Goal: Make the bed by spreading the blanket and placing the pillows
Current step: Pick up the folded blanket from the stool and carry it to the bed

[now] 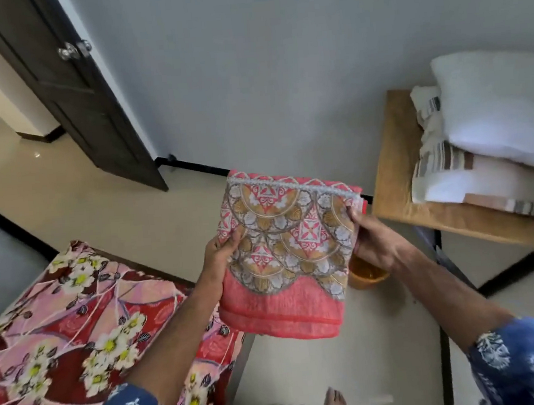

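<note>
A bed [75, 316] in a floral sheet lies at 8 o'clock. At 3 o'clock, a wooden table [397, 191] holds stacked pillows [496, 111]. An open door [65, 84] stands at 11. At centre, the left hand [221, 250] and right hand [375, 241] pinch a folded blanket [283, 252], raised above the floor.

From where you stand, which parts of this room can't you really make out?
Head view only:
- Bed: runs off the left and bottom edges; its size is unknown.
- Folded blanket: its folds hide the inner layers.
- Orange object: mostly behind the blanket and right hand.
- White pillow: cut by the right edge.
- Left hand: fingers behind the cloth.
</note>
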